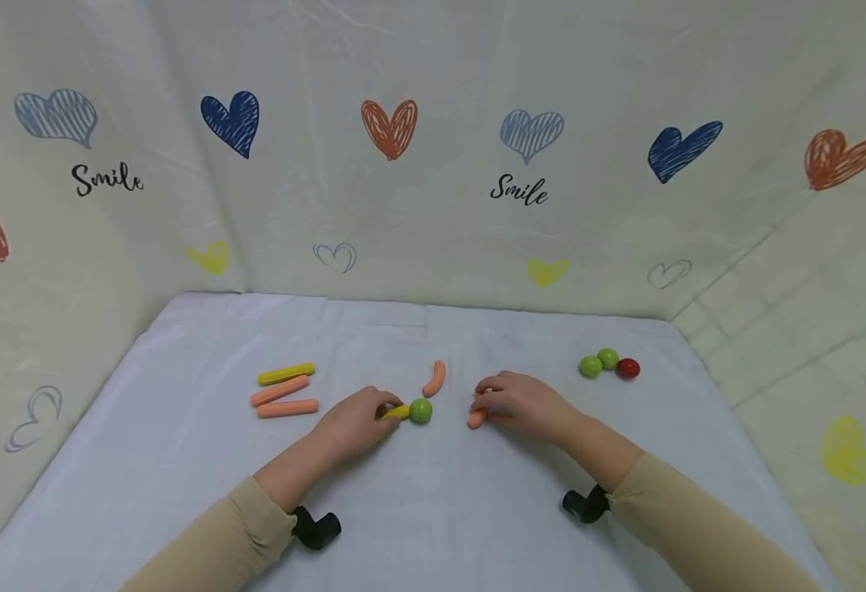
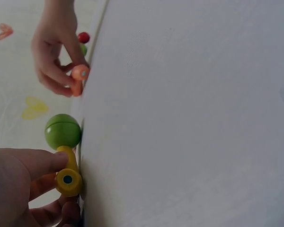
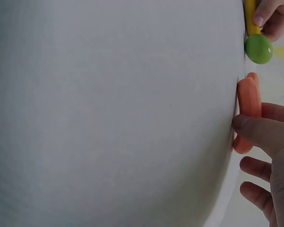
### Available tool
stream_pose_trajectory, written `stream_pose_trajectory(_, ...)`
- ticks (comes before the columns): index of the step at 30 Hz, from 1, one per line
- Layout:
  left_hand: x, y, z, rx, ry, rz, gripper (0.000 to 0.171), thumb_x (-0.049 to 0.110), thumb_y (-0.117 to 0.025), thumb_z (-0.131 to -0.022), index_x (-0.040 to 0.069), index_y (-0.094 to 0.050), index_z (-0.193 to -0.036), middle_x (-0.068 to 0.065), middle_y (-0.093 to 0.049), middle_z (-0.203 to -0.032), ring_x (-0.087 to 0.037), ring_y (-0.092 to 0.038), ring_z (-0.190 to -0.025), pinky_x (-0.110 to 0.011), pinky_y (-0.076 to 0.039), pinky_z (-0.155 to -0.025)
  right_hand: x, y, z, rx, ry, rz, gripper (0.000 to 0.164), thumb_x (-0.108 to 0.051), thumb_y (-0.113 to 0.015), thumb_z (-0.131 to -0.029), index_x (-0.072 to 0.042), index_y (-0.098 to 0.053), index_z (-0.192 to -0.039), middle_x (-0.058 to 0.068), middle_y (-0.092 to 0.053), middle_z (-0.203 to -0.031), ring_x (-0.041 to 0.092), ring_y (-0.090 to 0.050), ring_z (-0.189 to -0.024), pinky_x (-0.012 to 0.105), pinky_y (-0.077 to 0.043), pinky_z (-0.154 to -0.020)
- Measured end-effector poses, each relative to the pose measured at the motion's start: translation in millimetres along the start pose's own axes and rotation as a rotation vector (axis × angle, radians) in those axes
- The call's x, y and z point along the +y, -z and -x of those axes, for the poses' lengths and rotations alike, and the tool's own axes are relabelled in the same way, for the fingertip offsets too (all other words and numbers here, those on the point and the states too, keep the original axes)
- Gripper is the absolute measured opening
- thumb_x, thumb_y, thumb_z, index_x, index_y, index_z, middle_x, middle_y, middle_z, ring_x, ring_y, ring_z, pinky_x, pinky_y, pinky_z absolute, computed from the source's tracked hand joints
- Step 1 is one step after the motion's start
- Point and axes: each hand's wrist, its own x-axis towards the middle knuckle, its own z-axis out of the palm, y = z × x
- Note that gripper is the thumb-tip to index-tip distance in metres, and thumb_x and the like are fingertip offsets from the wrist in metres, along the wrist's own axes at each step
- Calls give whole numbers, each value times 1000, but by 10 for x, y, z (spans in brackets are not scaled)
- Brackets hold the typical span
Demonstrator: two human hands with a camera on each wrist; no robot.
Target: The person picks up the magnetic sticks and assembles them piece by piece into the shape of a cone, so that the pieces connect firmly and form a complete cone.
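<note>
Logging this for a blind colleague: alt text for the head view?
A left hand pinches a yellow stick, a green ball at its end; the right hand holds an orange piece. A second orange piece lies beyond, between them on cloth, three sticks at left, two green balls and a red ball at right.

On the white cloth-covered worktop (image 1: 447, 510), left side, a yellow rod (image 1: 286, 374) lies behind two slanting orange rods (image 1: 288, 409). Mid-worktop, the left hand (image 1: 354, 423) holds a short yellow stick (image 1: 400, 412), a round green ball (image 1: 421, 410) at its right end. Just behind and right lies an orange curved piece (image 1: 437, 376). Farther right, a second orange curved piece (image 1: 477, 418) sits in the right hand (image 1: 525, 405). Right rear: two round green balls (image 1: 590, 367), then a round red ball (image 1: 628, 368) rightmost.
</note>
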Motion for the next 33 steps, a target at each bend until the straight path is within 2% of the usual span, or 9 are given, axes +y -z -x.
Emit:
stream_pose_trajectory(8,11,-6,2,1,9,9,29,32,-65,-96,21,-68,-123,3,-58,-98,-14,-52,-84,-36,-47,-77,25,-35,-25,93,50,6,24,-21,-81,-84,-19,-78,-107,-6,-68,-97,13,-59,-87,28,-51,-75)
stream_pose_trajectory(15,44,21,17,-15,43,62,28,28,-64,-97,22,-68,-124,2,-59,-102,-16,-53,-88,-38,-48,-81,-1,-11,-41,72,3,-6,26,-26,-79,-86,-17,-77,-110,-8,-70,-96,11,-62,-89,27,-52,-77)
stream_pose_trajectory(19,63,40,28,-25,56,89,28,26,-64,-97,21,-68,-124,2,-59,-99,-17,-53,-87,-38,-47,-79,-61,5,-48,60,-32,-42,28,-24,-77,-88,-18,-76,-115,-7,-69,-96,9,-62,-87,28,-53,-76)
stream_pose_trajectory(22,62,52,25,-31,60,111,27,25,-64,-96,21,-69,-123,2,-58,-95,-18,-52,-84,-36,-46,-75,-129,11,-53,53,-91,-89,29,-22,-75,-90,-19,-75,-118,-9,-68,-92,6,-60,-81,26,-52,-73)
stream_pose_trajectory(25,39,54,13,-38,69,127,27,25,-64,-96,21,-69,-122,2,-58,-93,-18,-52,-82,-35,-44,-72,-208,16,-70,29,-199,-188,29,-19,-73,-91,-19,-74,-120,-12,-66,-90,3,-55,-76,24,-50,-70)
stream_pose_trajectory(29,13,66,3,-52,87,156,26,24,-65,-96,22,-69,-121,1,-58,-92,-18,-52,-81,-34,-43,-69,-303,3,-116,-20,-357,-337,27,-17,-71,-93,-18,-73,-120,-14,-63,-91,2,-54,-78,24,-48,-70)
stream_pose_trajectory(33,15,80,-3,-63,93,179,25,23,-65,-95,22,-69,-120,0,-58,-91,-18,-53,-79,-34,-44,-67,-356,-35,-176,-33,-475,-396,25,-22,-71,-93,-17,-74,-118,-13,-61,-89,5,-54,-79,25,-49,-71)
